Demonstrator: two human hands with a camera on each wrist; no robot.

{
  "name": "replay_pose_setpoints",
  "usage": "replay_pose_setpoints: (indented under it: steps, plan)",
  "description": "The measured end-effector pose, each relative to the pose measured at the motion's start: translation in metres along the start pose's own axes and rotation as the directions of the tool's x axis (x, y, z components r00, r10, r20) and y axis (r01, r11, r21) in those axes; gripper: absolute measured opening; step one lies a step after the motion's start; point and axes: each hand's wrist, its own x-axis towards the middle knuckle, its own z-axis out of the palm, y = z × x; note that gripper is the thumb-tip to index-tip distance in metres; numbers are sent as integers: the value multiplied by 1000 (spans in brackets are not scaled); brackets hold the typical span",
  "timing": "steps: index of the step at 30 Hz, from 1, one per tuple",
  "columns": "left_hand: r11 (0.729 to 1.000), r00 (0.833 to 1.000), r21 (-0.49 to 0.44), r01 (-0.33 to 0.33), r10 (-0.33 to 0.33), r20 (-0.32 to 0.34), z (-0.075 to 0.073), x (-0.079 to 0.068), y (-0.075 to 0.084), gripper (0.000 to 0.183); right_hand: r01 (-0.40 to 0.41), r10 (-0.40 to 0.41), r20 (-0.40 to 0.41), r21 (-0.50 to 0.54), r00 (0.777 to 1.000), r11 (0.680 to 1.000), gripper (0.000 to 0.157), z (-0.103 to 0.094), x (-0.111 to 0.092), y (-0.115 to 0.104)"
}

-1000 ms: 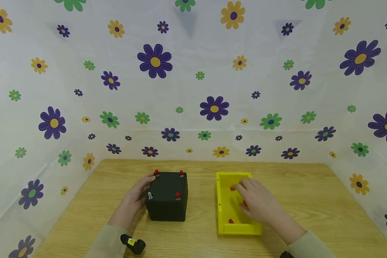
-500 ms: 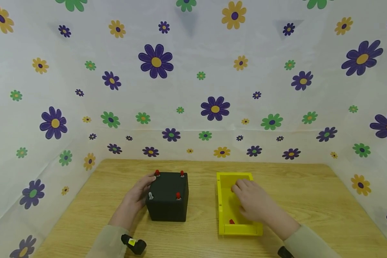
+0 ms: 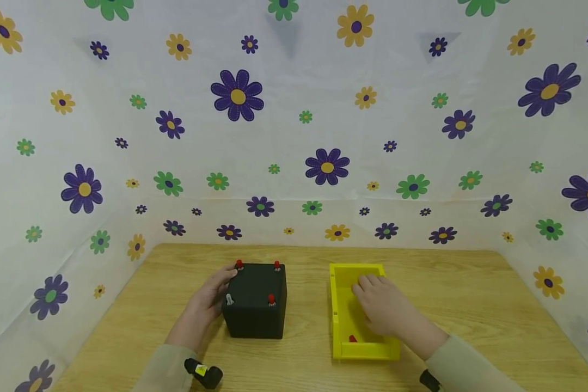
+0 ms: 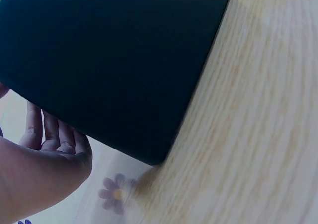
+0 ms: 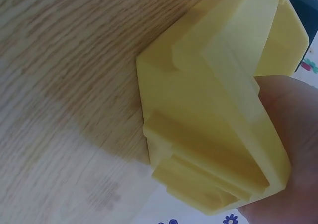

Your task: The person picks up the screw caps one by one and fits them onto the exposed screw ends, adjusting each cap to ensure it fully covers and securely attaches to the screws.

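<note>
In the head view a black box (image 3: 256,310) stands on the table, with metal toggle switches at the corners of its top. Red caps (image 3: 271,299) cover three levers; the front left lever (image 3: 229,299) is bare metal. My left hand (image 3: 207,296) grips the box's left side, one digit over the top's back left corner. In the left wrist view its fingers (image 4: 64,134) lie along the box's edge. My right hand (image 3: 384,305) reaches into the yellow bin (image 3: 365,351), fingers bent downward, fingertips hidden; I cannot tell whether they pinch a cap. A loose red cap (image 3: 352,338) lies near the bin's front.
The wooden table (image 3: 304,305) shows between the box and the bin. A white flower-patterned curtain (image 3: 284,136) encloses the back and both sides. Straps with black wrist cameras (image 3: 203,373) sit at the sleeves.
My right hand's fingers have bent further down into the bin. Two red caps seen near them a second ago are now hidden under the hand. The left hand and box hold still.
</note>
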Motion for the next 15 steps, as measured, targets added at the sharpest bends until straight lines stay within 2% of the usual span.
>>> replay_pose_setpoints:
  steps: [3,10,15]
  plan:
    - [1000,1000,-17,-5,6,18,-1,0,-1,75,1,0,26,-19,1000,1000,52,-2,2,-2]
    - [1000,1000,-26,-12,12,2,0,0,-1,68,-26,30,111,-46,993,999,55,0,8,-5]
    - [1000,1000,-22,-10,10,12,-1,0,-1,75,-29,42,130,-101,991,994,51,2,10,-9]
